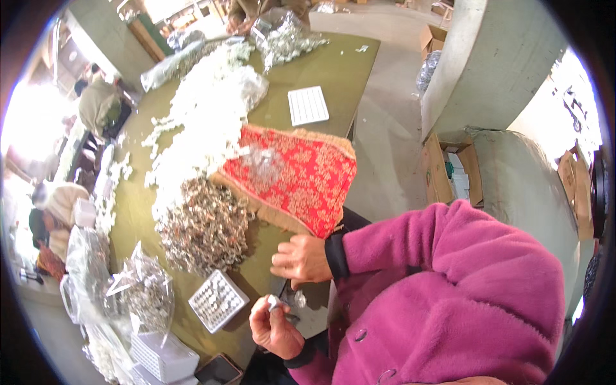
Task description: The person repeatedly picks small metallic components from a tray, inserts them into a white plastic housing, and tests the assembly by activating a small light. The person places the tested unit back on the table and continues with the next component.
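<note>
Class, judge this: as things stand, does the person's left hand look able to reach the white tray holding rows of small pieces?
Probably yes: the left hand is close to the white tray, and nothing visible stands between them, though it already pinches a small whitish piece.

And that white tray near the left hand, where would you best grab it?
Probably by two opposite outer edges of the white tray, coming from the side nearest the left hand: it lies flat, with rows of small pieces on top.
</note>
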A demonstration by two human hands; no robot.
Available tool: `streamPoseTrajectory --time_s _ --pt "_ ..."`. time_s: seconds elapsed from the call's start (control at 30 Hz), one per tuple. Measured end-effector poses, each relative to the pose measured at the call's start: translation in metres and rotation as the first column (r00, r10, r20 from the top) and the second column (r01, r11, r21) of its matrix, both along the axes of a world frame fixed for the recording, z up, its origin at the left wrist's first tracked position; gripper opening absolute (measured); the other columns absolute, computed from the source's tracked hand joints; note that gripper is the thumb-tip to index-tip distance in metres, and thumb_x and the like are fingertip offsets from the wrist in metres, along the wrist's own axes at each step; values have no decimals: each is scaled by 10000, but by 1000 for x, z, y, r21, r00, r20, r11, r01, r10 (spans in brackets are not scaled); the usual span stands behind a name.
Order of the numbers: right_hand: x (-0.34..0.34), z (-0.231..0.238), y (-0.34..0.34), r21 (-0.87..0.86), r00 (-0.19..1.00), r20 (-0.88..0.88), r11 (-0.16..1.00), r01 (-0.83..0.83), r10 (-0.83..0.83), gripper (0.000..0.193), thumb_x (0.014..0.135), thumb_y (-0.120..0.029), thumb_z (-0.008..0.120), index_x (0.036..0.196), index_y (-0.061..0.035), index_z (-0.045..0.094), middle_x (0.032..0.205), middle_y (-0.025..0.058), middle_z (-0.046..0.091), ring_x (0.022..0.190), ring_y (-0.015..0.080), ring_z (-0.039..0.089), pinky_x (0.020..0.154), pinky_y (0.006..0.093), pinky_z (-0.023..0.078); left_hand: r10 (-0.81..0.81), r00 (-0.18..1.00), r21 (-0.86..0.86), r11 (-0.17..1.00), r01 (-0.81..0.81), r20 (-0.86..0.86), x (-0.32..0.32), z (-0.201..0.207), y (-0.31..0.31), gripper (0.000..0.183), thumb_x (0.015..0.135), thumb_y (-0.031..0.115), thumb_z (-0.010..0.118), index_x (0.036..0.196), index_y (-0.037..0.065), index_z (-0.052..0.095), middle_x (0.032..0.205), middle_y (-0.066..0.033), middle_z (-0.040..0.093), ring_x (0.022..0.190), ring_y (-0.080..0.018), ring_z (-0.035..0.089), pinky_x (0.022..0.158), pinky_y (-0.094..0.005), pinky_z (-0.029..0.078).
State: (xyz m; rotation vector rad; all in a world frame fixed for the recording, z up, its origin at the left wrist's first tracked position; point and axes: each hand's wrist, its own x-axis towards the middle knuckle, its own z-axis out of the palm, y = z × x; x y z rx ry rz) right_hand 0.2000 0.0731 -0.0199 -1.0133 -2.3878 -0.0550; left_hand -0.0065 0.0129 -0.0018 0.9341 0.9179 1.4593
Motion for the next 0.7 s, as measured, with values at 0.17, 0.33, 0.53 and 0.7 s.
streamPoseTrajectory --time_s 0.17,0.33,0.53,0.7 --pt "7 -7 2 -61 979 -155 988 -144 133 189 827 -266 771 893 -108 690 948 42 623 894 220 646 714 388 529 2 1000 44 999 -3 11 0 2 -5 177 949 -11 682 1113 15 619 1094 -109 655 873 -179 645 771 -322 568" --pt "2 16 -7 -448 641 -738 864 -229 -212 70 907 -68 704 893 -51 637 917 90 690 797 219 718 692 391 566 -73 971 59 996 61 228 5 13 -8 205 923 -2 661 1102 31 566 1059 -108 624 1014 -278 705 913 -427 608" --pt "16 60 -24 -580 619 -726 751 -315 -301 64 927 -10 704 950 -1 645 894 71 686 757 160 732 662 305 581 -150 968 -20 987 157 203 18 23 0 223 967 61 653 1159 22 545 1030 -125 613 857 -232 664 771 -345 572" --pt "15 68 -34 -273 690 -723 932 -239 -35 126 871 16 770 984 -33 743 927 80 686 862 199 721 704 296 585 -291 876 63 955 290 384 21 12 -1 202 1011 86 636 1192 14 586 1031 -133 663 938 -235 616 789 -340 501"
